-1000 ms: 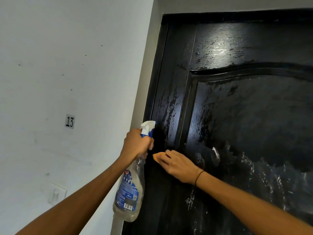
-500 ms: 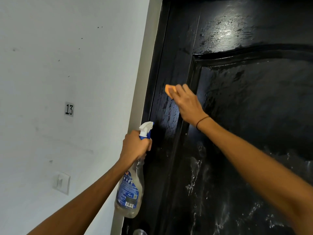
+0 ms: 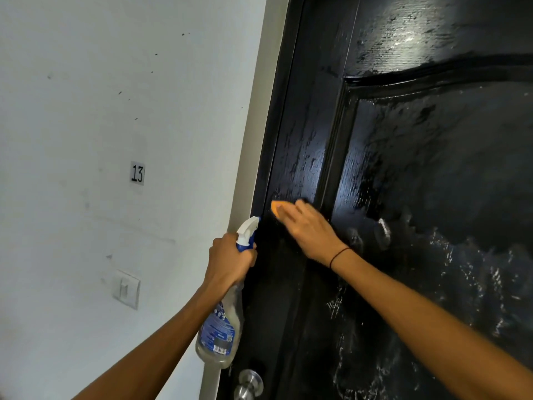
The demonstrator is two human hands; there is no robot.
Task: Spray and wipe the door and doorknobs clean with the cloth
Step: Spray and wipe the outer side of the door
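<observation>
Head view: one spray bottle point(image 3: 220, 327) is being gripped upright, nozzle doorward, by left hand point(image 3: 230, 262); one orange cloth point(image 3: 277, 208) is being pressed flat-fingered against black door point(image 3: 418, 183) by right hand point(image 3: 310, 230); one doorknob point(image 3: 249, 383) below.

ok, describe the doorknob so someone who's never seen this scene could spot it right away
Start at the glossy black door filling the right side and follow its left edge, beside the white wall, down to the bottom of the view. The doorknob sits there, just below the spray bottle held in the left hand. It is the only round, shiny silver metal piece on the black surface.
</observation>
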